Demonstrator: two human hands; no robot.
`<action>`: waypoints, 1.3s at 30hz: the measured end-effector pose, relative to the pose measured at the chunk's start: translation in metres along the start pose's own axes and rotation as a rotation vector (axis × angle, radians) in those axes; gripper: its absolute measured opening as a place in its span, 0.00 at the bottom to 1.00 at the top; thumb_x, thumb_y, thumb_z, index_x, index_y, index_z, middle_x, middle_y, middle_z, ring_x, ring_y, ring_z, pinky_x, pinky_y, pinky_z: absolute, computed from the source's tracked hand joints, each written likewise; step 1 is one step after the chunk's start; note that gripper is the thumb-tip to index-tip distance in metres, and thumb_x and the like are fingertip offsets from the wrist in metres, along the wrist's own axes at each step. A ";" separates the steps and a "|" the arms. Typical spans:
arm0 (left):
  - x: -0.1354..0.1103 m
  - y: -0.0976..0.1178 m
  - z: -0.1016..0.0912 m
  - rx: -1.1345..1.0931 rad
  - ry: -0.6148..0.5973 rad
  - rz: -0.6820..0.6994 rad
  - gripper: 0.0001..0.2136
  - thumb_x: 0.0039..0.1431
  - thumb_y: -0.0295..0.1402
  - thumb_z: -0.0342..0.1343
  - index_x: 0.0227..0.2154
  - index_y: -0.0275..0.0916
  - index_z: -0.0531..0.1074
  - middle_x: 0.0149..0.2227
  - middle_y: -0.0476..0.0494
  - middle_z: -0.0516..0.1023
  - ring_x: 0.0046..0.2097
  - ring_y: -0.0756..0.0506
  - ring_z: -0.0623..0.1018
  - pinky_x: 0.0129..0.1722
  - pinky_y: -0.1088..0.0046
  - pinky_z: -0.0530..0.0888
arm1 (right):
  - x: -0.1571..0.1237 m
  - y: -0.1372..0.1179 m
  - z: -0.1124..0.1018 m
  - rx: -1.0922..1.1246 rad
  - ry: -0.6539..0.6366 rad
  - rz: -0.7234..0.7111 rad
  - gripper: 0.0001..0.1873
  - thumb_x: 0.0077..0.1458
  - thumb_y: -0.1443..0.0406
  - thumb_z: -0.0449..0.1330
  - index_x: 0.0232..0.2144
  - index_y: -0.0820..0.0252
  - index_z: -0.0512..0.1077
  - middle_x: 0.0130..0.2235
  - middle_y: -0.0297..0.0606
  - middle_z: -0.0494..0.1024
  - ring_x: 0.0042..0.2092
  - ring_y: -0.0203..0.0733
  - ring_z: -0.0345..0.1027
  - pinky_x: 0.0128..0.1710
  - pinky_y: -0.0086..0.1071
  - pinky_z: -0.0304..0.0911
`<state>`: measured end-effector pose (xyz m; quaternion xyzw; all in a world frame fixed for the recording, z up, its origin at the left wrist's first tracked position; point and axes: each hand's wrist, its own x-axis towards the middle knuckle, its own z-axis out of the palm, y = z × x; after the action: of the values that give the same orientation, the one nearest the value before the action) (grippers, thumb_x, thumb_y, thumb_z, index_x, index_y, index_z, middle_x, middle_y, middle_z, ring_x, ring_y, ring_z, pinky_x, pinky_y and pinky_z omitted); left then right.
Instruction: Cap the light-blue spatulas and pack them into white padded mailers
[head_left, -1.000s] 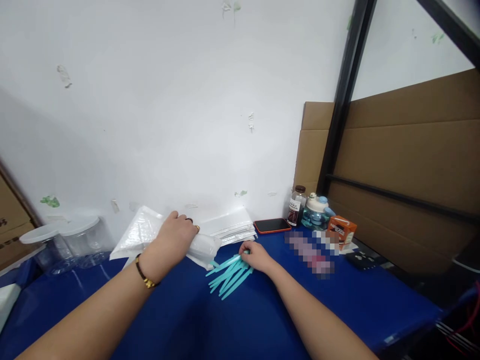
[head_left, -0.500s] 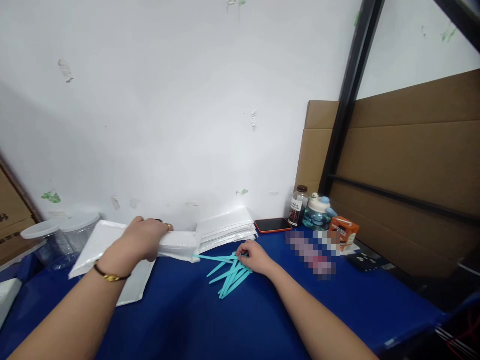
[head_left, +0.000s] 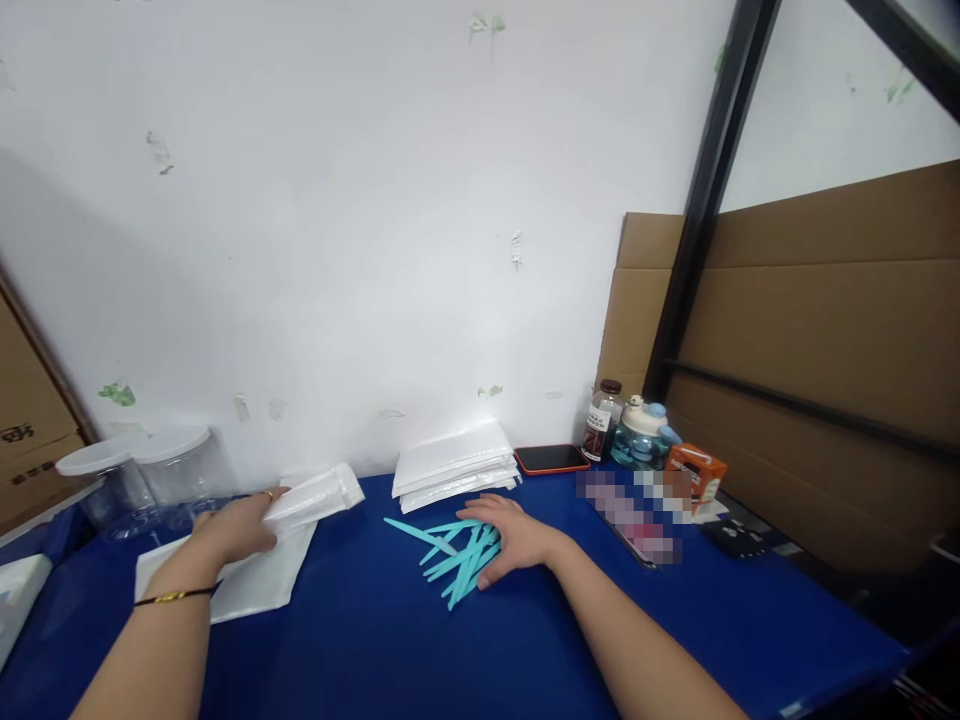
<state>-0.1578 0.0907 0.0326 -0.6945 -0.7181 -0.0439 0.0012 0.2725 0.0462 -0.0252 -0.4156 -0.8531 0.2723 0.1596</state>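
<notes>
My left hand (head_left: 240,525) is closed around a folded white padded mailer (head_left: 319,495), low over the left of the table. Beneath it lies another white padded mailer (head_left: 262,580), flat on the blue surface and partly hidden by the hand. My right hand (head_left: 514,535) is open, thumb and fingers apart, over the right side of a loose pile of teal, flat, tapering sticks (head_left: 461,560). The fingers cover some stick ends, so I cannot tell whether they touch them. Behind the pile is a stack of white padded mailers (head_left: 454,460).
Two clear tubs with white lids (head_left: 172,445) stand at the back left. Along the back right are a red-edged phone (head_left: 553,459), a brown-capped bottle (head_left: 601,425), a teal water bottle (head_left: 641,440) and an orange box (head_left: 696,470). A blurred-out item (head_left: 630,515) lies before them.
My left hand has come down and leftward with the mailer, which has moved away from the stack. My right hand has gone from pinched fingers at the sticks to spread fingers above them.
</notes>
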 end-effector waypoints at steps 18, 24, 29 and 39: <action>-0.039 0.124 0.040 -0.226 -0.247 0.459 0.04 0.49 0.30 0.48 0.26 0.40 0.67 0.28 0.49 0.71 0.31 0.49 0.69 0.29 0.76 0.61 | -0.005 -0.010 -0.003 -0.020 0.042 -0.084 0.28 0.36 0.59 0.68 0.44 0.53 0.73 0.42 0.36 0.74 0.44 0.45 0.64 0.41 0.31 0.58; -0.027 0.130 0.038 -0.531 -0.198 0.414 0.09 0.52 0.38 0.47 0.30 0.39 0.67 0.24 0.52 0.68 0.27 0.50 0.66 0.27 0.77 0.61 | -0.004 -0.019 0.005 0.044 -0.023 -0.198 0.25 0.38 0.60 0.68 0.43 0.51 0.74 0.43 0.33 0.75 0.42 0.41 0.67 0.41 0.30 0.58; -0.013 0.174 0.068 -0.670 -0.234 0.503 0.10 0.50 0.40 0.50 0.29 0.38 0.68 0.23 0.52 0.66 0.26 0.51 0.65 0.26 0.77 0.61 | -0.004 -0.022 0.002 0.142 -0.038 -0.272 0.18 0.39 0.59 0.68 0.37 0.52 0.76 0.44 0.34 0.74 0.44 0.41 0.67 0.44 0.29 0.58; -0.009 0.184 0.093 -0.694 -0.190 0.551 0.10 0.53 0.39 0.48 0.29 0.38 0.69 0.24 0.52 0.67 0.27 0.51 0.65 0.27 0.77 0.61 | 0.013 0.017 0.010 0.194 0.339 0.137 0.09 0.51 0.61 0.59 0.29 0.62 0.74 0.23 0.32 0.70 0.25 0.33 0.60 0.25 0.24 0.54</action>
<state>0.0317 0.0939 -0.0496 -0.8199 -0.4464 -0.2159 -0.2860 0.2703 0.0620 -0.0434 -0.4953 -0.7534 0.2897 0.3211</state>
